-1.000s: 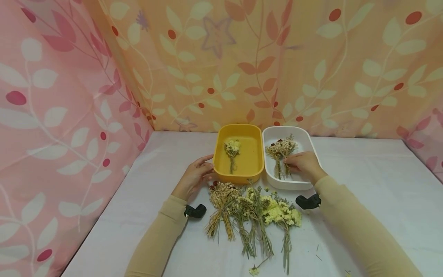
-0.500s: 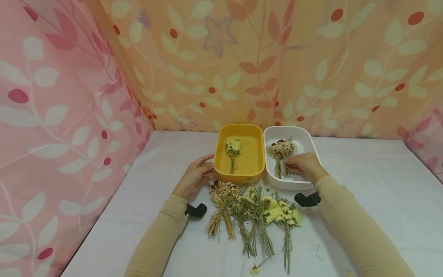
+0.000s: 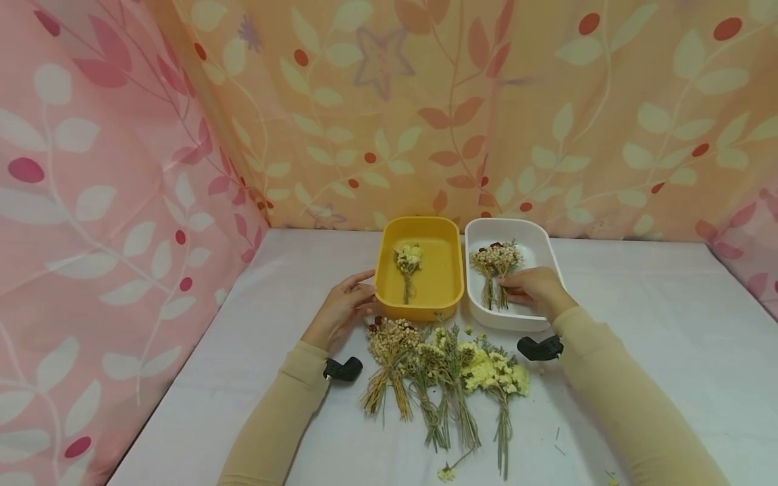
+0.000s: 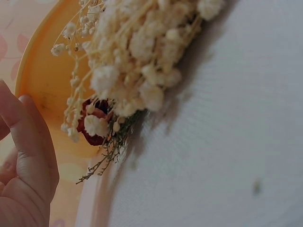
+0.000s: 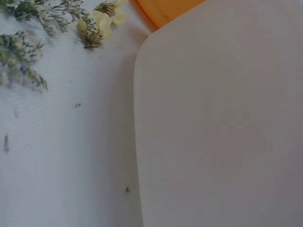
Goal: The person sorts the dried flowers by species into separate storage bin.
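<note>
In the head view my right hand [image 3: 535, 289] reaches into a white tub [image 3: 541, 322] and pinches the stems of a small dried flower bunch [image 3: 509, 256]. Another bunch [image 3: 484, 260] with dark red blooms lies close beside it. My left hand [image 3: 342, 307] is at the near left side of a yellow tub [image 3: 418, 312], its fingers [image 4: 35, 127] fairly straight against the wall. One pale yellow dried bunch [image 3: 407, 260] lies in that tub. The right wrist view shows the white tub's outer wall [image 5: 218, 113], which hides the right hand.
Several tied dried bunches lie in front of the tubs: beige ones [image 3: 392, 341] at the left, green-grey ones [image 3: 450, 351] in the middle, yellow ones [image 3: 495, 371] at the right. A loose yellow sprig [image 3: 446, 474] and stem bits lie nearer. A patterned curtain [image 3: 389, 135] hangs behind.
The white tub has shifted slightly right, opening a thin gap from the yellow tub. Both hands stay nearly where they were, the right still holding the bunch's stems.
</note>
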### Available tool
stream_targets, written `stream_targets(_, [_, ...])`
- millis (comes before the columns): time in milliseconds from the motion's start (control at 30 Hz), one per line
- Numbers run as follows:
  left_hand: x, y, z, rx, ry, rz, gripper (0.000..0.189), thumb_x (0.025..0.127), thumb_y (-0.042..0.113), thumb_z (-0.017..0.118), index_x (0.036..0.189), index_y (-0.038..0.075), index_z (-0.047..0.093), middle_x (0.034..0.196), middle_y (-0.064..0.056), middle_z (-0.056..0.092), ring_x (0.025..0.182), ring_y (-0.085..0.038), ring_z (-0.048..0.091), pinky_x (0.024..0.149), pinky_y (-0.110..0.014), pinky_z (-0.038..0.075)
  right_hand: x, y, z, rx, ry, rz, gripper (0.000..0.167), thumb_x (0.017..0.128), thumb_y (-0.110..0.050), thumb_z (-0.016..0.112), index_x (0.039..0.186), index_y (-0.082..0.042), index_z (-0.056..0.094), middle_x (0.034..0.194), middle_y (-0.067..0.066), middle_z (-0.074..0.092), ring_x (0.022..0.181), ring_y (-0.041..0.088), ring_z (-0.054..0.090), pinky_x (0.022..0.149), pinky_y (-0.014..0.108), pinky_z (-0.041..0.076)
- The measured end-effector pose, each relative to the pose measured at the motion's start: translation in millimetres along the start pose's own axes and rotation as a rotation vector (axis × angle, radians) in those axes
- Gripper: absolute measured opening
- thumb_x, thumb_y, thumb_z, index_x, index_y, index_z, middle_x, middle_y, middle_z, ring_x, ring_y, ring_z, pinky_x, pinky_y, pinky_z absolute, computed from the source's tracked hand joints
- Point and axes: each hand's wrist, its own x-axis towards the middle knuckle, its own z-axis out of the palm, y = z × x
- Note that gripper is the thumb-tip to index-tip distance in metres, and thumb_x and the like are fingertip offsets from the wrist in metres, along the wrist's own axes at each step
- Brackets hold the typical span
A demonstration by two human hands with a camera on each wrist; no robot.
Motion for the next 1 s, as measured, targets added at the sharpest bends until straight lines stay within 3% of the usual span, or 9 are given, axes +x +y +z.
stream_targets(233, [-0.3, 1.7, 1.4, 0.01, -0.004, -0.006, 0.048, 0.1, 0.013, 0.061, 0.146, 0.017, 0.05, 0.098, 0.0, 0.063, 0.079, -0.009, 0.063, 0.062, -0.018, 0.054, -0.2, -1.2, 1.8, -0.032, 0.014, 0.006, 0.031, 0.091, -0.01, 0.072, 0.115, 0.004, 0.061, 0.07, -0.008, 0.066, 0.067, 0.002, 0.066, 0.07, 0.021, 0.06])
stream_targets(467, [0.5, 0.9, 0.6, 0.013, -0.001, -0.009, 0.048, 0.1, 0.014, 0.061, 0.147, 0.017, 0.049, 0.1, -0.001, 0.06, 0.081, -0.008, 0.062, 0.062, -0.017, 0.054, -3.4, -2.7, 3.0, -0.047, 0.011, -0.025, 0.035, 0.092, -0.009, 0.07, 0.12, 0.009, 0.058, 0.072, -0.009, 0.066, 0.069, 0.001, 0.066, 0.074, 0.022, 0.06])
stream_targets(667, [0.5, 0.8, 0.3, 0.018, 0.006, -0.01, 0.048, 0.1, 0.013, 0.061, 0.146, 0.017, 0.049, 0.099, 0.0, 0.061, 0.082, -0.008, 0.062, 0.063, -0.018, 0.054, -10.3, -5.2, 0.6, -0.195, 0.023, -0.112, 0.04, 0.092, -0.013, 0.07, 0.12, 0.015, 0.061, 0.076, -0.003, 0.07, 0.07, 0.002, 0.067, 0.072, 0.023, 0.06])
stream_targets(733, [0.1, 0.9, 0.3, 0.023, 0.007, -0.01, 0.048, 0.1, 0.013, 0.06, 0.146, 0.017, 0.049, 0.099, 0.001, 0.061, 0.082, -0.009, 0.062, 0.063, -0.018, 0.054, -14.4, -6.9, 0.2, -0.303, 0.056, -0.161, 0.042, 0.092, -0.016, 0.071, 0.119, 0.014, 0.063, 0.083, 0.008, 0.074, 0.071, 0.004, 0.067, 0.071, 0.023, 0.059])
stream_targets(867, [0.0, 0.9, 0.5, 0.03, 0.006, -0.01, 0.048, 0.1, 0.014, 0.061, 0.146, 0.017, 0.05, 0.098, 0.001, 0.061, 0.082, -0.008, 0.062, 0.063, -0.018, 0.054, -27.3, -12.0, 0.9, -0.445, 0.121, -0.247, 0.043, 0.093, -0.021, 0.069, 0.122, 0.011, 0.064, 0.119, 0.026, 0.068, 0.082, 0.02, 0.074, 0.078, 0.03, 0.061])
stream_targets(1000, [0.5, 0.6, 0.3, 0.028, 0.009, -0.012, 0.048, 0.1, 0.014, 0.061, 0.146, 0.018, 0.05, 0.098, 0.001, 0.061, 0.081, -0.008, 0.062, 0.063, -0.018, 0.054, -48.2, -17.0, 5.2, -0.397, 0.137, -0.302, 0.046, 0.096, -0.025, 0.064, 0.129, 0.007, 0.062, 0.135, 0.027, 0.059, 0.101, 0.031, 0.073, 0.091, 0.041, 0.058])
